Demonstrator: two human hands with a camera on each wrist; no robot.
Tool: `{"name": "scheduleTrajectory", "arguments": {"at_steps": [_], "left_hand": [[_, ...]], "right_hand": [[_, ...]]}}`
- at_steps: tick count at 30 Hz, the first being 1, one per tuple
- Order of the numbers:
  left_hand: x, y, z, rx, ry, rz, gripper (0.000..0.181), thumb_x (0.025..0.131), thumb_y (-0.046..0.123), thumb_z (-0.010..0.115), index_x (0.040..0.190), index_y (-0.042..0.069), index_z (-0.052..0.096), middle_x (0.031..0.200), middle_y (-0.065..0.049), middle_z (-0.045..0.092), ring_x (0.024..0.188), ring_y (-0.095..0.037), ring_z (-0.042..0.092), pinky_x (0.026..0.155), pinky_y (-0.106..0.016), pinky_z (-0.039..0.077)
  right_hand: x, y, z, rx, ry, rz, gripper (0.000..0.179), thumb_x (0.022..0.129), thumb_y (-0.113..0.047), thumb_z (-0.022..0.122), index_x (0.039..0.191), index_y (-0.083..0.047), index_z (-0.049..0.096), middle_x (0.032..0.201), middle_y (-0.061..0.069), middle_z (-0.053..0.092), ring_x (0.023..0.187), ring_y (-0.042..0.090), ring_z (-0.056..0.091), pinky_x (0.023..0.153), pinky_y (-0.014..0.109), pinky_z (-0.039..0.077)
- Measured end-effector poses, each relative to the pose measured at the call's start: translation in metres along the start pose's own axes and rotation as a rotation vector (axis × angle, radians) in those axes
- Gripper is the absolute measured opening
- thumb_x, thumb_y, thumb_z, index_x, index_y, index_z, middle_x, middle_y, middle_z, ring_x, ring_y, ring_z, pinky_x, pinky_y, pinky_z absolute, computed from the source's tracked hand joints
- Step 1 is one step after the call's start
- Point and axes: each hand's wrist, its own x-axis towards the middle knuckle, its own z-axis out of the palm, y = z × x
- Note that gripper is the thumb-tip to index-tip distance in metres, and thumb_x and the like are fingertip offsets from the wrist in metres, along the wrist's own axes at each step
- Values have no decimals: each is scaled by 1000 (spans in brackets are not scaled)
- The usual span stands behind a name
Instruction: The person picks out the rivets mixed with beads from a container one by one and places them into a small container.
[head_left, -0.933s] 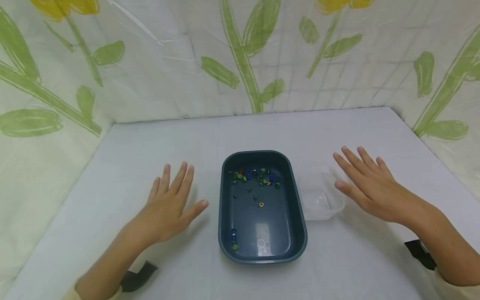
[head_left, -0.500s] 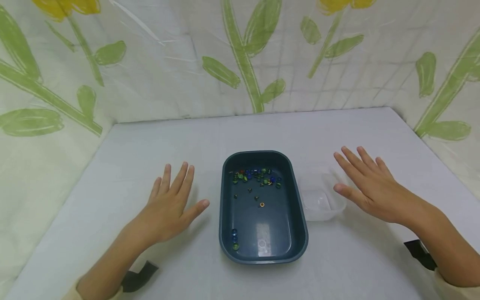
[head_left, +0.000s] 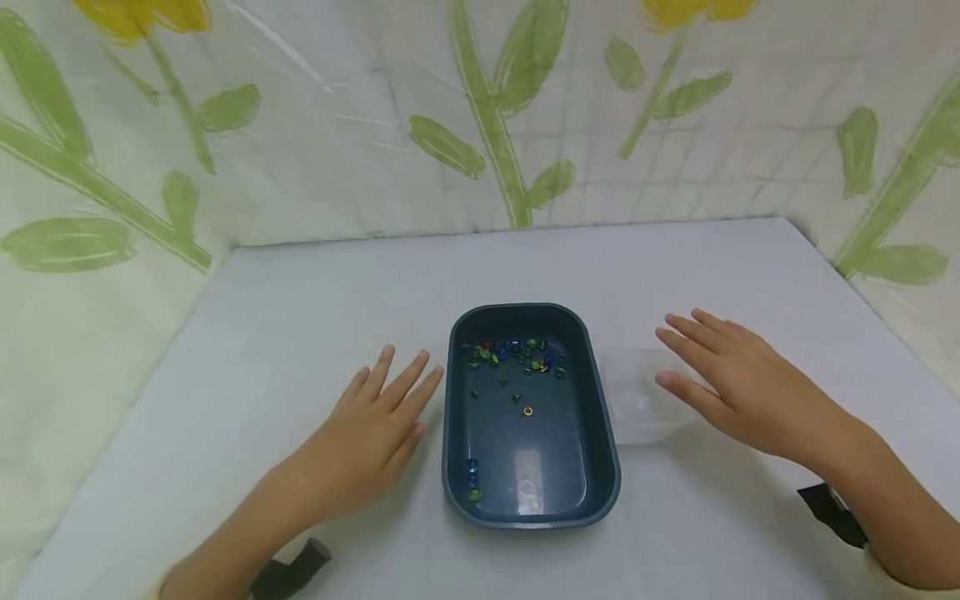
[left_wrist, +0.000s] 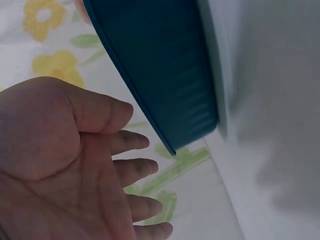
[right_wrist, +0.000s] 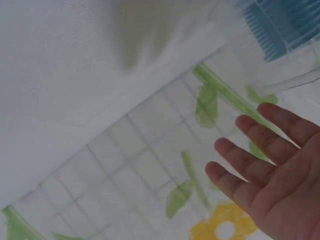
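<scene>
A dark blue-green plastic tray [head_left: 555,500] sits mid-table. Toward its far end lie several glass marbles [head_left: 502,353] in blue, green and red, and a few small brass-coloured pieces [head_left: 528,411] are scattered nearer its middle. Three more marbles [head_left: 473,477] line up by the tray's near left side. My left hand [head_left: 367,450] hovers just left of the tray with fingers spread, holding nothing. On the other side, my right hand [head_left: 742,383] is held over the edge of a clear plastic container [head_left: 633,408], fingers extended and nothing in them.
A white cloth covers the table [head_left: 337,292]. Behind and beside it hangs a pale curtain [head_left: 322,150] painted with green leaves and yellow flowers. Dark straps [head_left: 832,512] show at both wrists.
My left hand has moved right, closer to the tray. My right hand has dropped slightly and tilted over the clear container. The tray and its contents stay in place.
</scene>
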Motion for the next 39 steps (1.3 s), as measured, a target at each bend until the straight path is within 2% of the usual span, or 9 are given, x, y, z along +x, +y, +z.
{"name": "scheduleTrajectory", "arguments": {"at_steps": [7, 12, 16, 19, 21, 24, 29, 34, 39], "left_hand": [[-1, 16, 1, 7, 4, 119, 44, 104, 23, 47, 147, 13, 51, 161, -10, 29, 150, -39, 1, 114, -59, 14], [-1, 27, 0, -15, -40, 232, 41, 105, 33, 45, 138, 13, 61, 157, -9, 37, 151, -35, 0, 115, -58, 10], [3, 37, 1, -57, -90, 317, 40, 107, 37, 43, 127, 14, 68, 145, -6, 53, 151, -32, 10, 116, -57, 10], [7, 43, 2, -88, -130, 370, 42, 107, 42, 41, 121, 16, 71, 133, -2, 61, 149, -29, 23, 116, -56, 14], [10, 48, 4, -93, -146, 409, 44, 107, 46, 40, 120, 17, 71, 127, 2, 64, 144, -28, 33, 115, -55, 19], [13, 54, 7, -59, -134, 479, 45, 106, 49, 40, 115, 18, 72, 118, 6, 68, 133, -25, 49, 111, -50, 32], [18, 62, 8, 17, -116, 556, 41, 105, 48, 44, 102, 20, 73, 98, 10, 69, 99, -13, 57, 89, -32, 47], [22, 68, 9, 33, -188, 536, 41, 104, 52, 45, 102, 22, 73, 91, 13, 67, 81, -6, 50, 69, -22, 40], [24, 76, 14, 109, -155, 557, 38, 102, 52, 48, 96, 22, 71, 81, 13, 63, 71, -6, 48, 60, -21, 34]], "right_hand": [[4, -17, 1, -39, 125, -185, 53, 94, -34, 70, 135, -2, 61, 139, 19, 57, 132, 44, 45, 106, 56, 34], [12, -33, 0, -34, 191, -277, 62, 104, -55, 41, 127, -4, 67, 128, 14, 65, 125, 40, 53, 98, 57, 42], [18, -45, 1, -29, 233, -344, 65, 107, -50, 28, 118, -3, 71, 115, 9, 71, 116, 37, 60, 92, 55, 47], [22, -52, 2, -29, 248, -399, 39, 105, -35, 52, 111, -2, 72, 107, 7, 72, 110, 35, 62, 92, 51, 48], [25, -57, 4, -33, 249, -431, 24, 94, -21, 71, 108, -2, 73, 102, 6, 72, 107, 33, 63, 92, 49, 49], [31, -64, 6, -48, 250, -471, 32, 73, -4, 85, 103, -2, 74, 94, 6, 71, 100, 29, 64, 92, 45, 49], [41, -74, 14, -94, 243, -522, 26, 72, 1, 85, 95, -2, 75, 88, 4, 70, 89, 24, 63, 88, 40, 49], [48, -84, 24, -136, 207, -529, 15, 74, 3, 82, 82, -5, 72, 78, 1, 68, 79, 20, 61, 79, 35, 50], [54, -96, 32, -182, 148, -491, 18, 75, 5, 78, 71, -8, 67, 67, -2, 59, 67, 17, 51, 69, 31, 45]]}}
